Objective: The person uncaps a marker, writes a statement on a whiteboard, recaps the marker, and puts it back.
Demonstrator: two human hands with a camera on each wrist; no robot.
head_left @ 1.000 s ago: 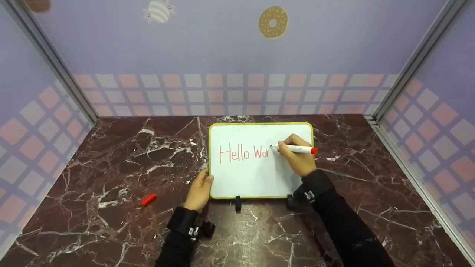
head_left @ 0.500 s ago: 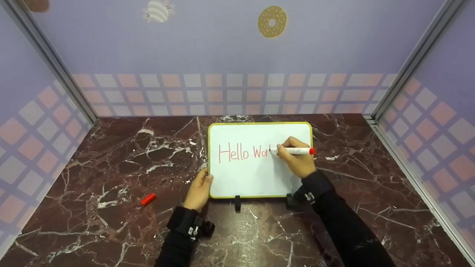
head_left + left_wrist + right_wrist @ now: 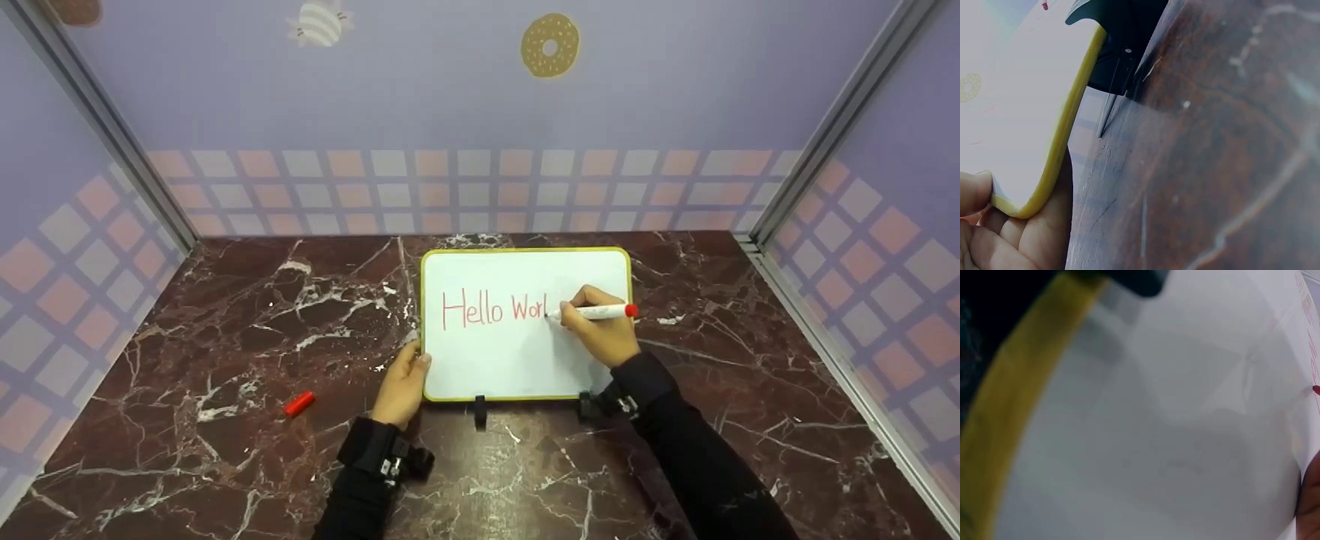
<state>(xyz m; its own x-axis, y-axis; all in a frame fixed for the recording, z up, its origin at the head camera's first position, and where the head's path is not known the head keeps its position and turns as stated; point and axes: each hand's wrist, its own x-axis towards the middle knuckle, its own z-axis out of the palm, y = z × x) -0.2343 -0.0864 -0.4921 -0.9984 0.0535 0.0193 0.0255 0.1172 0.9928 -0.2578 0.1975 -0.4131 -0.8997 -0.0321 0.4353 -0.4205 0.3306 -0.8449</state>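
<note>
A whiteboard (image 3: 495,360) with a yellow frame stands tilted on black feet, red letters "Hello Worl" (image 3: 495,307) across its upper half. My right hand (image 3: 606,330) pinches a white marker (image 3: 600,311) with a red end, its tip at the foot of the last letter. At the board's lower left edge, my left hand (image 3: 401,386) grips the frame. In the left wrist view, the thumb (image 3: 974,191) lies on the board's face and the fingers go behind the corner. Only a sliver of the right hand (image 3: 1310,500) shows in the right wrist view.
A red marker cap (image 3: 300,404) lies on the dark marbled table (image 3: 247,457), left of the left hand. Black feet (image 3: 481,412) jut out below the board's lower edge. Patterned walls (image 3: 480,112) enclose the table at the back and both sides.
My right hand has moved down with the marker, and a vertical stroke, an "l", now follows "Wor". The left hand has kept its place on the frame.
</note>
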